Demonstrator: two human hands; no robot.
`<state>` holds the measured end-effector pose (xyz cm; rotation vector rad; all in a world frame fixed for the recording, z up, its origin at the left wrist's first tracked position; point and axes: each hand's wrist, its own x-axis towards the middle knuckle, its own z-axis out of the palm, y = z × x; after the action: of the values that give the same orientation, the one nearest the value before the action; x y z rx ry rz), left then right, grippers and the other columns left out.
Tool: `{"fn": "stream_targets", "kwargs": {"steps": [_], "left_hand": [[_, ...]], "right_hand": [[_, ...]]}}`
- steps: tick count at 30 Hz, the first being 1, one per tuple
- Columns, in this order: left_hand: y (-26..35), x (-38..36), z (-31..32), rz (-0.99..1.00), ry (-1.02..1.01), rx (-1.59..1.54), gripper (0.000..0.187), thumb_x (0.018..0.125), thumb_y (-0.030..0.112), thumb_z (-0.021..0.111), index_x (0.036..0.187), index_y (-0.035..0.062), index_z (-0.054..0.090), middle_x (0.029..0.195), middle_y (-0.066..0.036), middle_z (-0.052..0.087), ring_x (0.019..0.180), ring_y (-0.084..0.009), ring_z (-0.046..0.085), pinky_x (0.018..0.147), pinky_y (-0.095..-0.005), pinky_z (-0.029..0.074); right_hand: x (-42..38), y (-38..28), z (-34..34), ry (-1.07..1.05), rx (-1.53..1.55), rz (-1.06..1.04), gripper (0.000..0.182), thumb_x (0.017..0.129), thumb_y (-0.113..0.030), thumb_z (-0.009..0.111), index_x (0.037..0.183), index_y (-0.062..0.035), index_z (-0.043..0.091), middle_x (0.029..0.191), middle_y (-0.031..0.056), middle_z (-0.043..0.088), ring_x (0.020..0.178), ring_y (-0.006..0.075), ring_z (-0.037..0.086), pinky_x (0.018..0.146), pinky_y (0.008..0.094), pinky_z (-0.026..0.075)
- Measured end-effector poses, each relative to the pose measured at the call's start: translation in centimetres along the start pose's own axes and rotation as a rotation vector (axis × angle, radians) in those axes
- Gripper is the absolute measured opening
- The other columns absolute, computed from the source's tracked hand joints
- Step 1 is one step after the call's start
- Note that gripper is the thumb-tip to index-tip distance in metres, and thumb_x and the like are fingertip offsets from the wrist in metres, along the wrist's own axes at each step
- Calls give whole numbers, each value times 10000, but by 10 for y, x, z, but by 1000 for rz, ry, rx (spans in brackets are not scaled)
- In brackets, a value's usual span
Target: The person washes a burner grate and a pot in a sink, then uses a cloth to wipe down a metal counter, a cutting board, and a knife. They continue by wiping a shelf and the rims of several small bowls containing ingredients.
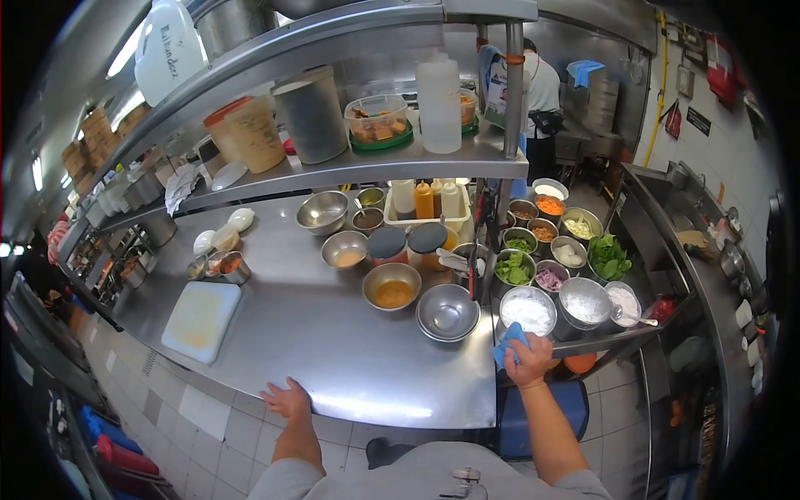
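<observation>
My right hand (531, 362) is closed around a blue cloth (509, 343) by the right end of the steel table (292, 342). Just beyond it stands a round container of white powder (527, 310). To the cloth's left is a shiny metal bowl (448, 312), which looks stacked in another. My left hand (288, 399) has its fingers spread at the table's front edge and holds nothing. Farther left lies a white cutting board (202, 321) with a yellowish stain. A metal bowl with amber liquid (392, 292) sits toward the right part of the table.
Several containers of chopped vegetables and leafy greens (610, 257) fill the right-hand station. Sauce bottles (424, 200) stand in a pale bin at the back. A steel shelf (350, 171) with tubs crosses above the table. Another person (543, 92) stands in the background.
</observation>
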<state>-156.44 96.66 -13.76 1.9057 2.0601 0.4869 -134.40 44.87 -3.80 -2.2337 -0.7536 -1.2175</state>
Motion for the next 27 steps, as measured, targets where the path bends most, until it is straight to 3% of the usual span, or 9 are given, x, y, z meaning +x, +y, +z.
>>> {"fn": "stream_targets", "kwargs": {"steps": [9,14,16,18,19,20,23,25,27], "left_hand": [[-7,20,-18,76,-360,72,937,988,603,529,1675,98,141,1734,-218,-41,1545,-518,191,1217,-584,324],[-94,33,21,431,-199,-210,1004,944,436,700,1625,-56,150,1704,-292,81,1541,-512,212,1274,-508,220],[-121,-23,13,344,-227,-257,978,956,422,685,1612,-80,161,1697,-287,134,1554,-472,210,1294,-498,150],[-163,-62,14,375,-385,150,964,984,464,631,1629,-55,137,1683,-290,193,1570,-429,196,1300,-503,106],[-217,-39,62,619,-569,664,907,993,539,573,1637,2,227,1683,-251,255,1561,-421,231,1300,-499,98],[-246,-41,69,861,-791,926,838,983,595,548,1606,63,372,1651,-208,365,1547,-425,272,1291,-476,173],[-297,-31,50,846,-1672,781,704,926,572,663,1399,51,640,1475,-207,592,1420,-349,510,1169,-482,417],[-324,-25,37,753,-1639,786,625,924,526,694,1369,87,668,1433,-151,631,1366,-307,556,1131,-450,450],[-351,-18,35,744,-1298,794,549,922,480,725,1338,123,696,1391,-95,671,1313,-264,602,1094,-418,483]], "right_hand": [[5,-4,-15,-61,47,-2,269,738,-401,815,877,-180,753,903,54,623,822,318,560,734,451,423],[8,-5,-19,-130,53,104,252,728,-368,846,863,-181,745,916,62,619,854,321,560,755,457,430],[6,-3,-18,-128,46,117,246,727,-361,845,863,-182,744,918,63,619,855,322,560,755,458,430],[4,-3,-16,-129,49,121,241,726,-354,844,862,-182,744,920,64,619,856,323,560,755,458,431],[5,-3,-17,-113,58,118,238,727,-349,843,865,-182,744,921,64,618,857,324,560,754,461,430],[5,-3,-18,-97,68,113,236,728,-345,842,868,-181,745,922,65,616,858,326,560,754,464,429],[4,-1,-17,-97,79,107,237,730,-343,842,874,-181,748,934,65,623,863,329,559,759,467,431],[4,-1,-18,-90,91,95,238,733,-344,840,881,-182,750,953,67,629,871,331,559,766,466,434],[5,-3,-18,-117,85,118,241,729,-344,840,883,-180,751,970,71,634,877,331,560,772,465,436]]}}
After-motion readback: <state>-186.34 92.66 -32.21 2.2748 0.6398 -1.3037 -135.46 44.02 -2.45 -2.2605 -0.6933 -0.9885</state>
